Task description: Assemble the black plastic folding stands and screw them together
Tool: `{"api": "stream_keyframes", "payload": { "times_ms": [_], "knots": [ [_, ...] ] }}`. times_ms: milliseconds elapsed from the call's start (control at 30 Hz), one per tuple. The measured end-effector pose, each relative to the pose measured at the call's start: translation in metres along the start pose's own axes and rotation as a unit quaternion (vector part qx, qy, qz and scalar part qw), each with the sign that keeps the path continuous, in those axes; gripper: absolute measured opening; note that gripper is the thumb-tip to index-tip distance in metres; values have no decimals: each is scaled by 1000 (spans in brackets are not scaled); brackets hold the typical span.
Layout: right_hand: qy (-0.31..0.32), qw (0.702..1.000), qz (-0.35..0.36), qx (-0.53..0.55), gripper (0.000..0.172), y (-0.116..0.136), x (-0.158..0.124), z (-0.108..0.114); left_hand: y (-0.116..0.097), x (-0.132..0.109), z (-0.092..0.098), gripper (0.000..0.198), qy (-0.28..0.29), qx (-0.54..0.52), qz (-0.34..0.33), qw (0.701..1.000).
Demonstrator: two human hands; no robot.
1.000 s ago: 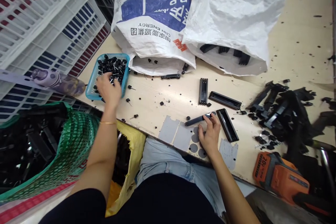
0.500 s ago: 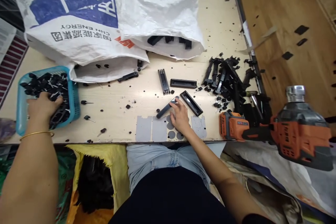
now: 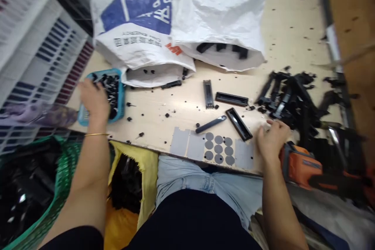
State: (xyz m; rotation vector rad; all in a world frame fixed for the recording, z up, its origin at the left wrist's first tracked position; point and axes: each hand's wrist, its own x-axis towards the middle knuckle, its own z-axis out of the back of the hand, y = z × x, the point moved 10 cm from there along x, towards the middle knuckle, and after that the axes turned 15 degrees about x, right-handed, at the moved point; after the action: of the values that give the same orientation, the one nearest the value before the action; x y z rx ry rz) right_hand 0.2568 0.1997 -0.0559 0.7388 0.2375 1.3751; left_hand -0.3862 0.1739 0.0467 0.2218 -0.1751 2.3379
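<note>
My left hand (image 3: 95, 101) is over the left side of the blue basket (image 3: 121, 103) holding small black knobs with metal pins. Motion smears its fingers, so I cannot tell what they hold. At the right, my right hand (image 3: 272, 138) is low over the table, fingers curled and tips together beside the pile of black plastic parts (image 3: 288, 93); anything between them is hidden. A slim dark handle-like bar (image 3: 211, 124) lies loose on the table. Around it are a long black tray-shaped part (image 3: 238, 124), a similar part (image 3: 231, 99) and an upright-lying black part (image 3: 208, 93).
An orange cordless power tool (image 3: 301, 166) lies at the right edge, close to my right wrist. Two white woven sacks (image 3: 216, 11) lie open towards me. Grey rectangles and discs (image 3: 218, 148) mark the front edge. Below are a yellow sack (image 3: 150, 179) and a green basket (image 3: 60, 191).
My right hand has left the slim bar and moved right, to the pile of black parts. My left hand has stayed at the blue basket, lifting slightly. The view has shifted left.
</note>
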Motion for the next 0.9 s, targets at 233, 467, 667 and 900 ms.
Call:
{"api": "stream_keyframes", "payload": {
  "times_ms": [233, 467, 667, 900],
  "knots": [
    [-63, 998, -31, 7, 39, -8, -9, -13, -96, -98, -81, 29, 78, 103, -179, 975],
    [-27, 999, 1, 23, 41, 2, -6, -19, -105, -126, -91, 51, 33, 18, -204, 978],
    [-42, 999, -9, 9, 43, 2, -6, -19, -144, -64, -86, 31, 0, -108, -287, 952],
    [-37, 999, -9, -5, 40, -1, -3, -20, -292, 99, -68, 21, 72, -137, -313, 937]
  ]
}}
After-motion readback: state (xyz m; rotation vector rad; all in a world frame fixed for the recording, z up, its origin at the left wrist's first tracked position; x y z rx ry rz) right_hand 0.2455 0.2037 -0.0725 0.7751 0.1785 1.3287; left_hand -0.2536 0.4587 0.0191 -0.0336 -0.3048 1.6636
